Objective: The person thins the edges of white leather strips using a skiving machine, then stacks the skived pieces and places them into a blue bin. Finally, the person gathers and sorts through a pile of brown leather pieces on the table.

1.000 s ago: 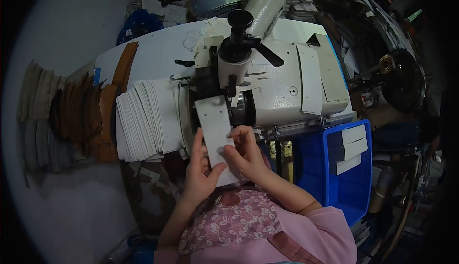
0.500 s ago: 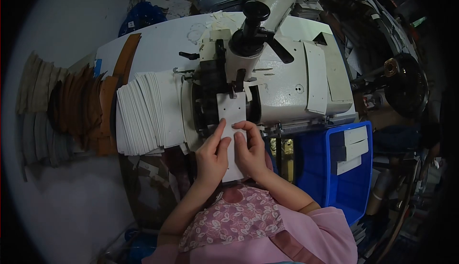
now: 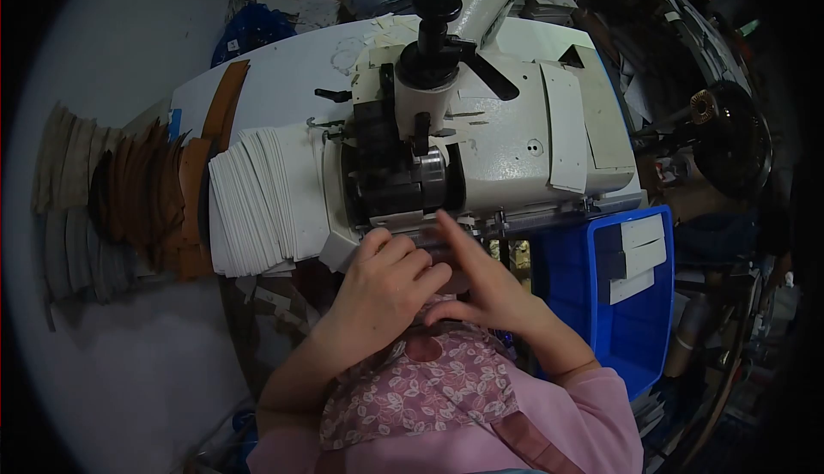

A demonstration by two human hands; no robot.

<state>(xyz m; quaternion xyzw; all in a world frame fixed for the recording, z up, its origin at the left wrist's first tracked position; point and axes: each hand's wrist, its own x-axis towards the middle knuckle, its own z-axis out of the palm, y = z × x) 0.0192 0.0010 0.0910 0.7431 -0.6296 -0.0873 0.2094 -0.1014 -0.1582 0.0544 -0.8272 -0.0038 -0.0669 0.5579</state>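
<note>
Both hands are in front of the machine (image 3: 498, 148), below its exposed metal roller (image 3: 433, 178). The fingers of my left hand (image 3: 390, 285) are curled; what they hold, if anything, is hidden. Beside that hand's knuckles is a pale flat piece (image 3: 338, 251), and I cannot tell whether the hand touches it. My right hand (image 3: 481, 285) is close by on the right, index finger stretched toward the machine and thumb spread apart, with nothing visible in it. The white strip is no longer seen under the presser.
A fanned stack of white pieces (image 3: 249, 204) lies left of the machine, with brown pieces (image 3: 146, 191) beyond it. At the right is a blue bin (image 3: 592, 302) with white pieces (image 3: 642, 247) at its rim. A black handle (image 3: 493, 77) juts from the machine head.
The white strip has left the spot under the machine head, uncovering the roller. My left hand has curled its fingers and lowered slightly; my right hand has moved right and spread its fingers.
</note>
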